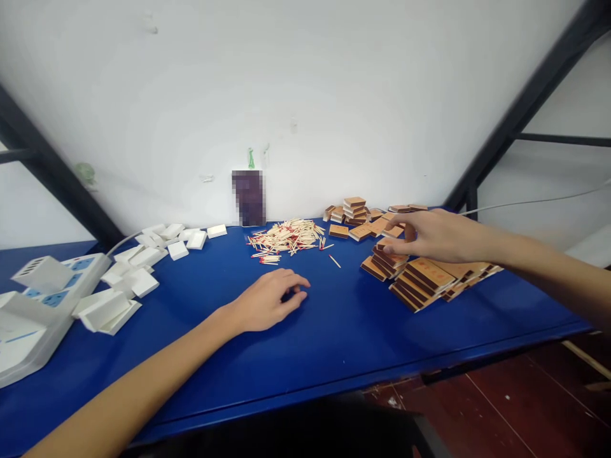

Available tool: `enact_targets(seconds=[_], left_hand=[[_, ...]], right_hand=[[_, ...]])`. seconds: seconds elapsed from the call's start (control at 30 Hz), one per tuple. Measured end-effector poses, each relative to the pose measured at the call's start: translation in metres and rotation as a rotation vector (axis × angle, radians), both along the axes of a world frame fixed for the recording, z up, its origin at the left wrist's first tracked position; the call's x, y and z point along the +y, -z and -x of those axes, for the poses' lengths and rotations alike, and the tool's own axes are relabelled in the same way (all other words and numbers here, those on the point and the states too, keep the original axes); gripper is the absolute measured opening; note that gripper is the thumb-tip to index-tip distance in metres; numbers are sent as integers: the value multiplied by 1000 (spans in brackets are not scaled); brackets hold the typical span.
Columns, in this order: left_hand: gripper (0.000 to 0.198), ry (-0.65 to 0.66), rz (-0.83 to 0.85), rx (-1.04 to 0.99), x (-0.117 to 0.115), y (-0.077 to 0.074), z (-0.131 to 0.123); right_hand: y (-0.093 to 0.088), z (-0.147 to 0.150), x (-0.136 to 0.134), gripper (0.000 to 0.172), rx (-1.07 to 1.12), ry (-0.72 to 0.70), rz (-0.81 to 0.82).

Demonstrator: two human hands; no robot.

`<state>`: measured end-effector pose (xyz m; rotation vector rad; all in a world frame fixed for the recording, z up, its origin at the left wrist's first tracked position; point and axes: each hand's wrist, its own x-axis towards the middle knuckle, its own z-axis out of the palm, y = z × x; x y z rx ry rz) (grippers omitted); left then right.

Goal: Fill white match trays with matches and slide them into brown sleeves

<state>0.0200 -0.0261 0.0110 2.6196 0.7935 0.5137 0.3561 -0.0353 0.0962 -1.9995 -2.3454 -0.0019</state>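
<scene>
My left hand rests on the blue tabletop, fingers loosely bent, with a gap between thumb and forefinger and nothing in it. Beyond it lies a heap of red-tipped matches. At the right, my right hand hovers over stacked brown-and-orange matchboxes. Its thumb and forefinger are apart, and a matchbox shows in the gap, seemingly behind the fingers. Just below the thumb is another small stack of matchboxes; whether the thumb touches it I cannot tell.
White matchbox trays lie scattered at the left beside a white power strip. More matchboxes are piled at the back against the white wall. A single match lies on the blue table. Black frame bars flank both sides.
</scene>
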Motion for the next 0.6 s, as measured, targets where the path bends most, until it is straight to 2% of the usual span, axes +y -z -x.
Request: enact_targets(seconds=[0.1,0.2,0.3,0.43,0.6], left_hand=[[32,55,3,29,2,0,-42],[47,-14,18,9,12,2,-88],[48,-73,39,-30,25,6,-122],[36,-98,71,-31,39,13,-146],[20,-117,115,-63,43,18,-159]], right_hand=[[5,3,0,59,-67,14,64],[5,7,4,60,-74,-32,71],[4,9,11,62,0,-135,65],[7,10,24,46,-9,-230,136],[15,14,39,28,-80,-153,229]])
